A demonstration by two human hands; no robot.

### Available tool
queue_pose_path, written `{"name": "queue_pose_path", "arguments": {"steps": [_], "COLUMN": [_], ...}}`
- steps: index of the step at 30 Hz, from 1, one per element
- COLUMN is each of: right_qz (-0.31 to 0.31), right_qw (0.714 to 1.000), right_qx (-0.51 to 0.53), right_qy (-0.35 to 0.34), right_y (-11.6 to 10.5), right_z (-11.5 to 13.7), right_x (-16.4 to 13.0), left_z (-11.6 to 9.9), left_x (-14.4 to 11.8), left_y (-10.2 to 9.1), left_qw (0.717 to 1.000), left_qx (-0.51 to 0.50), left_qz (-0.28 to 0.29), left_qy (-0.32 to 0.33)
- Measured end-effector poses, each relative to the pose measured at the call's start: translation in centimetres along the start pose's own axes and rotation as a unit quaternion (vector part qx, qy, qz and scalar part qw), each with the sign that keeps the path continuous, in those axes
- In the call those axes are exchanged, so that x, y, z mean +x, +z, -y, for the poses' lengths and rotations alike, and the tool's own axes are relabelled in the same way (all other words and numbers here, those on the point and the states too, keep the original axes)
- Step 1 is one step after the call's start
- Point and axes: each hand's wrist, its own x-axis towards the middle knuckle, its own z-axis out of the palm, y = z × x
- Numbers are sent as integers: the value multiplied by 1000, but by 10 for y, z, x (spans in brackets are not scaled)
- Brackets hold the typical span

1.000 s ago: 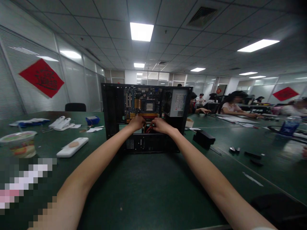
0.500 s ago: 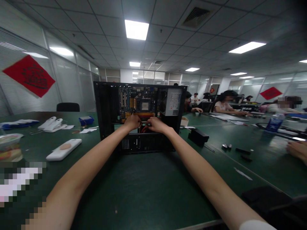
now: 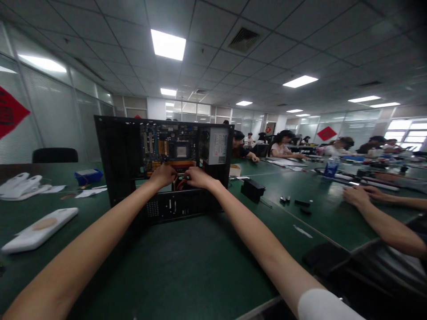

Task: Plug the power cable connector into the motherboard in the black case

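Note:
An open black computer case stands on the green table, its inside facing me. Its motherboard shows a bare square processor, and a silver power supply sits at the upper right. Both my hands reach in at the motherboard's lower edge, close together. The fingers of my left hand are curled, and whatever they pinch is hidden. My right hand has its fingers closed on red and dark cables, whose ends I cannot see.
Left of the case lie a white power bank-like block, a blue box and white objects. To the right are a black box, small black pieces and a bottle. Another person's hands rest farther right.
The view has turned to the right, so the case and my hands appear farther left. Both hands stay at the same spot in the case. More of the neighbour's arms shows.

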Motion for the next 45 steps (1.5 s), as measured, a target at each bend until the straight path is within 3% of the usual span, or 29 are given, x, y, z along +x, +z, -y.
{"name": "queue_pose_path", "arguments": {"steps": [21,45], "right_qz": [6,-23], "right_qw": [1000,996], "right_qx": [-13,-68], "right_qy": [-5,-50], "right_y": [6,5], "right_z": [-2,-3], "right_x": [1,24], "left_z": [-8,-5], "left_x": [-4,-6], "left_y": [-1,-3], "left_qw": [999,999], "left_qx": [32,9], "left_qz": [-5,-3], "left_qy": [-21,-42]}}
